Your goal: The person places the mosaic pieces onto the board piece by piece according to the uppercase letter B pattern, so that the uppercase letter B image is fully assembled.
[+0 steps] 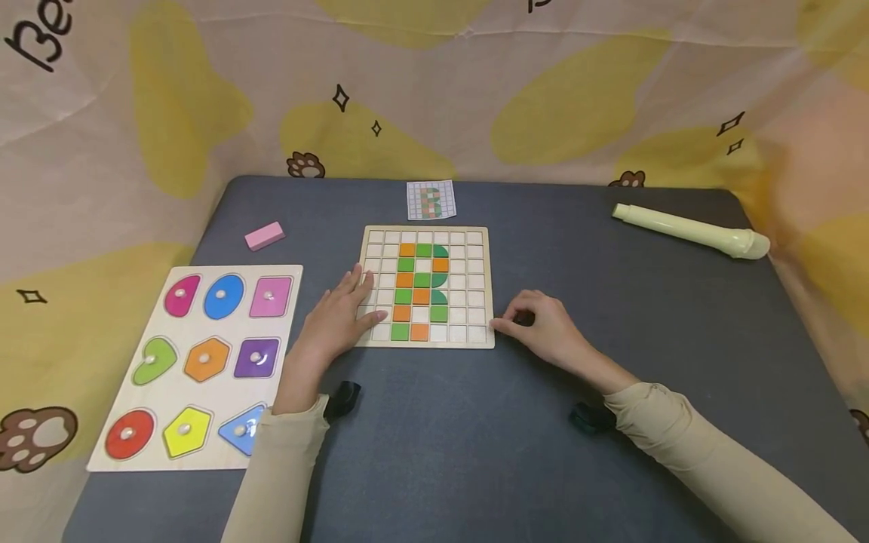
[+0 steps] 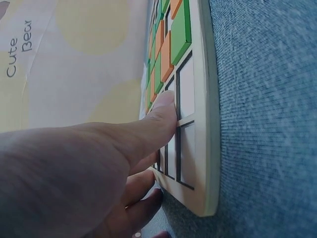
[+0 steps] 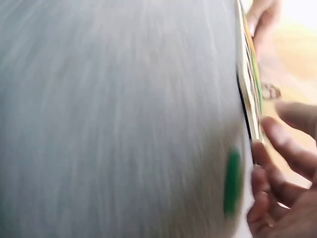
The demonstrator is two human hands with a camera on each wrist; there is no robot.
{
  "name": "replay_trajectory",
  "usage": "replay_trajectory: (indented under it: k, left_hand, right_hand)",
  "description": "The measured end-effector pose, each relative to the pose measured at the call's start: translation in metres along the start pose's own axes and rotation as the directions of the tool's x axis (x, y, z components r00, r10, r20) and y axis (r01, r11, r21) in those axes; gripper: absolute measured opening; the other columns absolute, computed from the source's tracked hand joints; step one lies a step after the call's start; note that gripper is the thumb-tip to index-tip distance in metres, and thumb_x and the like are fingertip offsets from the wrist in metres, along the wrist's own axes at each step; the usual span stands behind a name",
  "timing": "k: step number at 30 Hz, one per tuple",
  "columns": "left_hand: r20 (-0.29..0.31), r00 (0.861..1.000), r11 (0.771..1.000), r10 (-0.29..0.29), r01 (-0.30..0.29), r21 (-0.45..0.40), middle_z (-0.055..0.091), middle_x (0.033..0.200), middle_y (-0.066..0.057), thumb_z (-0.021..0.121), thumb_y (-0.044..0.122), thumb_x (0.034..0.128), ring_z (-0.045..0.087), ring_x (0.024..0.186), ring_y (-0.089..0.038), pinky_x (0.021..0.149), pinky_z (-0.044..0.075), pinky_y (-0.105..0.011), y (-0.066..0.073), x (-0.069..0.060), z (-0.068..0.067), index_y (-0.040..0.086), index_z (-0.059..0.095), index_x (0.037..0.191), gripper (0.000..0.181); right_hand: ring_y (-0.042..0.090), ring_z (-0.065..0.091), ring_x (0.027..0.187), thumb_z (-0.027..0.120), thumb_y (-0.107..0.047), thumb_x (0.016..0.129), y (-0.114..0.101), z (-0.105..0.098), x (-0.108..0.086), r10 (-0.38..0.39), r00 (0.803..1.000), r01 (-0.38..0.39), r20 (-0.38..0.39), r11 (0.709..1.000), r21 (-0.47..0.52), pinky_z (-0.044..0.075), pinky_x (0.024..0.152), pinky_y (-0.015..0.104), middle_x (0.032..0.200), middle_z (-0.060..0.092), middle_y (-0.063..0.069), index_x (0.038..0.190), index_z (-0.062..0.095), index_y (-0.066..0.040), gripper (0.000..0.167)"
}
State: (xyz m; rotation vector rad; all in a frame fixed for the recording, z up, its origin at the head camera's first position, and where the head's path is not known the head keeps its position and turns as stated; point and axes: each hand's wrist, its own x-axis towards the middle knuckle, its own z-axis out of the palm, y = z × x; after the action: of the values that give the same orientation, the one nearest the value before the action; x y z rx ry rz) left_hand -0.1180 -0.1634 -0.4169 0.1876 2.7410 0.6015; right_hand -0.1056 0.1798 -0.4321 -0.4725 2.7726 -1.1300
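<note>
A wooden grid board (image 1: 468,294) lies on the table, with orange, green and white squares and rounded green pieces in its cells. My left hand (image 1: 336,320) rests at its left edge with fingers outstretched; the left thumb (image 2: 161,111) presses on white cells near the lower corner. At the board's lower right edge, my right hand (image 1: 543,324) has curled fingers, and its thumb and index fingertip pinch the rim. A blurred green piece (image 3: 232,182) shows close to the right fingers; I cannot tell how it lies. Above the board is a small pattern card (image 1: 431,200).
A knob puzzle (image 1: 173,302) with several coloured shapes lies at the left, partly under the left forearm. Behind it sits a pink block (image 1: 265,236). A pale green microphone-shaped stick (image 1: 686,228) lies at the back right. Patterned cloth (image 1: 407,98) hangs behind the table.
</note>
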Motion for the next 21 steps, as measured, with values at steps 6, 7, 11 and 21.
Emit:
replay_trajectory:
  k: [6,7,11,21]
  left_hand:
    - [0.001,1.0,1.0,-0.007,0.007,0.006,0.008,0.179,-0.014,0.065,0.037,0.1053,0.009,0.167,-0.036,0.133,0.011,-0.062,0.001,0.0,0.0,0.01,0.022,0.169,0.082]
    - [0.001,1.0,1.0,-0.008,0.008,0.006,0.008,0.179,-0.014,0.065,0.036,0.1054,0.009,0.167,-0.036,0.133,0.011,-0.062,0.001,0.0,0.0,0.01,0.022,0.169,0.081]
    - [-0.001,1.0,1.0,-0.006,0.006,0.001,0.008,0.179,-0.014,0.065,0.036,0.1055,0.009,0.167,-0.036,0.133,0.011,-0.062,0.001,-0.001,0.001,0.01,0.022,0.169,0.081]
    - [0.002,1.0,1.0,-0.001,0.001,0.001,0.008,0.179,-0.014,0.064,0.036,0.1057,0.009,0.167,-0.036,0.133,0.01,-0.063,0.0,0.001,0.001,0.009,0.022,0.169,0.081]
  right_hand:
    - [0.02,0.059,0.092,0.085,-0.016,0.092,0.015,-0.028,-0.013,-0.005,0.992,0.007,0.126,1.0,-0.018,0.049,0.08,0.035,0.101,0.069,0.005,0.105,0.078,-0.012,0.015]
    - [0.019,0.059,0.092,0.086,-0.015,0.091,0.017,-0.031,-0.014,-0.014,0.989,0.017,0.148,1.0,-0.019,0.049,0.08,0.034,0.102,0.069,0.005,0.107,0.078,-0.012,0.018]
    - [0.017,0.059,0.09,0.089,-0.011,0.086,0.022,-0.04,-0.019,-0.061,0.977,0.07,0.203,0.997,-0.034,0.05,0.076,0.03,0.101,0.068,0.002,0.11,0.078,-0.011,0.027]
    - [0.007,0.049,0.071,0.085,-0.003,0.088,0.023,-0.033,-0.019,-0.12,0.977,0.124,0.177,0.992,-0.01,0.043,0.064,0.023,0.086,0.066,-0.003,0.105,0.081,-0.01,0.019]
